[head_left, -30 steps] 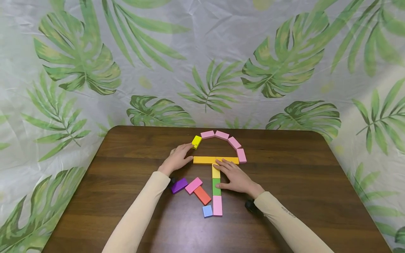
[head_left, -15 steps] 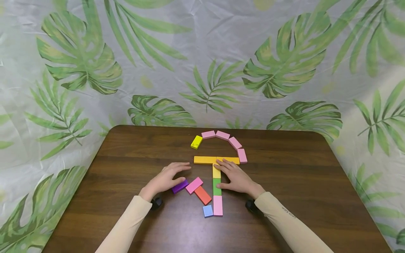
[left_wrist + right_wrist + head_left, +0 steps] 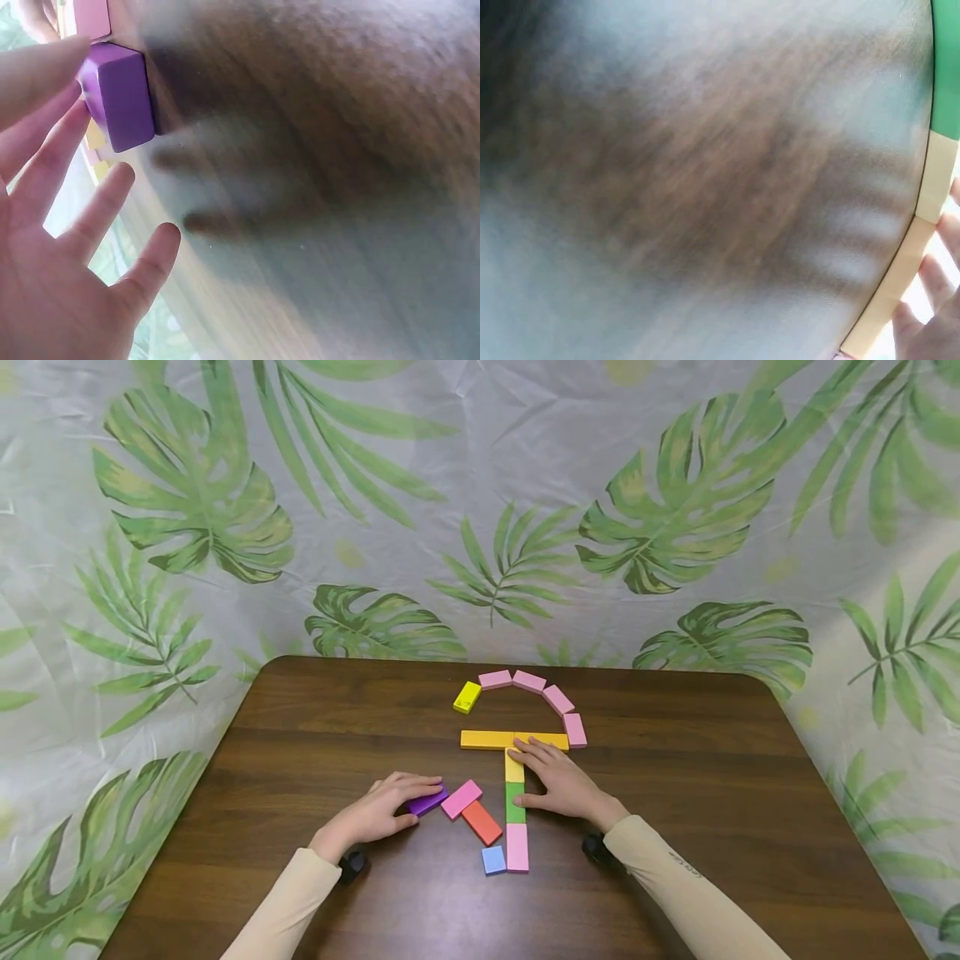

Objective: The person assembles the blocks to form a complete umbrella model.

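Observation:
In the head view my left hand (image 3: 375, 810) reaches over a purple block (image 3: 431, 802), its fingers along the far side and its thumb by the near side. The left wrist view shows the purple block (image 3: 126, 97) lying on the table, thumb and first fingers close around it, the other fingers spread; firm contact cannot be made out. My right hand (image 3: 562, 783) rests with extended fingers over a column of blocks: pale yellow (image 3: 514, 768), green (image 3: 515, 810) and pink (image 3: 517, 847). Its fingertips reach the orange bar (image 3: 487, 740) across the column's top.
Pink blocks (image 3: 529, 681) and a bright yellow block (image 3: 467, 697) form an arc above the orange bar. Between my hands lie a darker pink block (image 3: 461, 799), a red block (image 3: 482, 823) and a small blue block (image 3: 493, 860). A leaf-patterned cloth (image 3: 480, 568) hangs behind the brown table (image 3: 675, 760).
My left hand has left the bright yellow block and come down and leftward to the purple block. The right hand has stayed on the column, and the blocks look unmoved.

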`<state>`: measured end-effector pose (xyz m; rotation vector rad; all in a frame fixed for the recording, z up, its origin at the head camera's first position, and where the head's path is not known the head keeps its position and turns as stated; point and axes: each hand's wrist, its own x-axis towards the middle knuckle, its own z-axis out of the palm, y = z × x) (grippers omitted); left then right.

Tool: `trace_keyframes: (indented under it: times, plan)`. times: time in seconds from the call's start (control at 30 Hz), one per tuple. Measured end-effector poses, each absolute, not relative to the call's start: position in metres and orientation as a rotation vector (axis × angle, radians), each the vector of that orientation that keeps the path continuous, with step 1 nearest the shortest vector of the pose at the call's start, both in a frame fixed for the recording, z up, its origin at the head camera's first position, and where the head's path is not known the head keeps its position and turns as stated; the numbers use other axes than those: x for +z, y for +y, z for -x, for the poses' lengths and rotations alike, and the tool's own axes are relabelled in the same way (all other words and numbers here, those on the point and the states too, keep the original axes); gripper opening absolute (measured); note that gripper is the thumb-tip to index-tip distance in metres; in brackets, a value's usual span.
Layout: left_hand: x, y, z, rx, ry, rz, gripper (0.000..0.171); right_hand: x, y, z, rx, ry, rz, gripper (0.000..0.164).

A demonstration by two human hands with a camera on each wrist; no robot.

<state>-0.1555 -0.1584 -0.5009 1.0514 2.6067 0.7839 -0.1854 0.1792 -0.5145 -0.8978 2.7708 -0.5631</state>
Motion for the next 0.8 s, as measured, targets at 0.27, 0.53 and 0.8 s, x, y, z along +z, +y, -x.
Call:
trace_keyframes:
  times: [0.27, 0.53, 0.8]
  plan:
    - [-0.4983, -0.1584, 0.1538, 0.724, 2.651, -1.021, 0.051, -0.5146, 0.178, 0.1848, -0.558, 2.769, 0.867, 0.082]
    - [-0.5025, -0.1552, 0.1553, 0.739, 2.666, -1.035, 0.05, -0.514, 0.1773, 0.1841, -0.568, 2.772, 0.861, 0.081]
    - [-0.5029, -0.1552, 0.1558, 0.748, 2.606, -1.028, 0.055, -0.5144, 0.1788, 0.1848, -0.571, 2.776, 0.891, 0.081]
